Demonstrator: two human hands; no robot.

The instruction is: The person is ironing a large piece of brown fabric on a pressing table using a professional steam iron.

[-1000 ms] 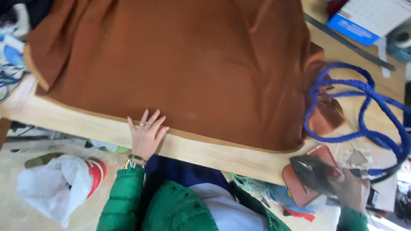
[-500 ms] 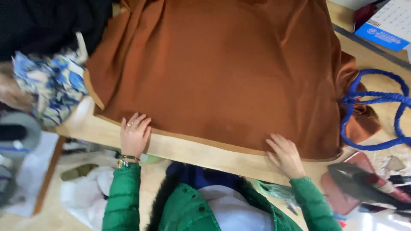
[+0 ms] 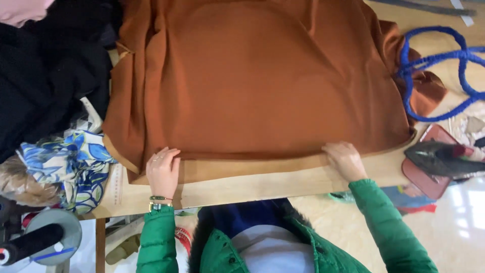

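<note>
I have my left hand (image 3: 162, 172) pressed flat, fingers spread, on the near hem of the brown fabric (image 3: 262, 86), gripping nothing. My right hand (image 3: 344, 159) lies open on the same hem, well apart from the left. The fabric stretches away from both palms over the wooden table (image 3: 252, 187). An iron (image 3: 442, 157) sits just right of my right hand, blue cord (image 3: 444, 60) beyond it.

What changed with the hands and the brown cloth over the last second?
The right hand let go of the dark iron, now resting at the table's right end, and came over to press flat on the brown cloth's near edge. The left hand stayed flat on that same edge. The blue cord stayed where it was.
</note>
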